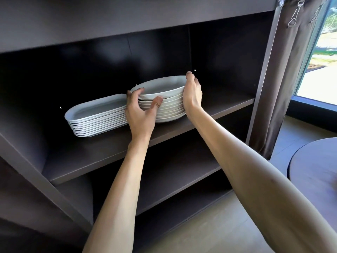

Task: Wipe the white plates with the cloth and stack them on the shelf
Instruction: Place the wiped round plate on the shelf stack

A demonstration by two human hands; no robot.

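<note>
Both hands held the top plate (160, 86) above the round stack (169, 110) on the shelf (109, 148): left hand (140, 114) pinching its near rim, right hand (192, 95) curled round its right edge. Best practice: lower level, centred, then release.

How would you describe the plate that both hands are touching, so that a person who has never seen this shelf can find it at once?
Look at the dark shelf unit beside the curtain; its upper shelf holds two piles of white dishes. The top plate lies on the right, round stack, between the left hand and the right hand. It sits tilted, and its neighbours, the oblong plates, are longer.
</note>
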